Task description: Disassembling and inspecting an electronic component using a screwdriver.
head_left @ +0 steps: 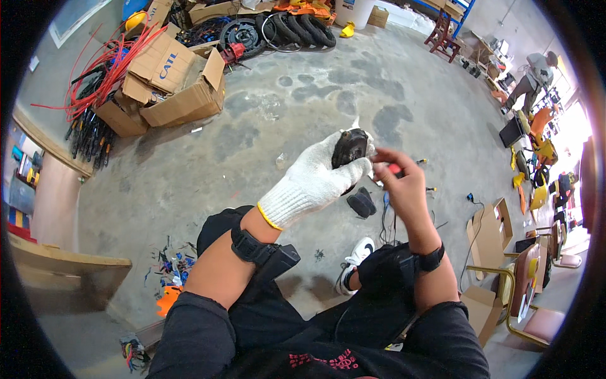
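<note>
My left hand [309, 177], in a white knit glove with a yellow cuff edge, grips a dark, rounded black part [350, 149] with a glossy hollow face. My bare right hand [401, 180] is beside it, thumb and forefinger bent toward the part's right side. A small red thing [394, 168] shows between those fingers; its kind is too hidden to tell. Below the hands, another black block-like piece [362, 202] lies on the concrete floor. Near it are dark cables [386, 218] and a small tool with a yellow-and-black end [431, 189].
Open cardboard boxes [183, 95], red cable [120, 57] and black tires [297, 30] stand at the far left and back. Colored scraps [173, 262] litter the floor at left. Flattened cardboard [489, 234] and a chair [527, 284] are at right. Another person [536, 76] stands far right.
</note>
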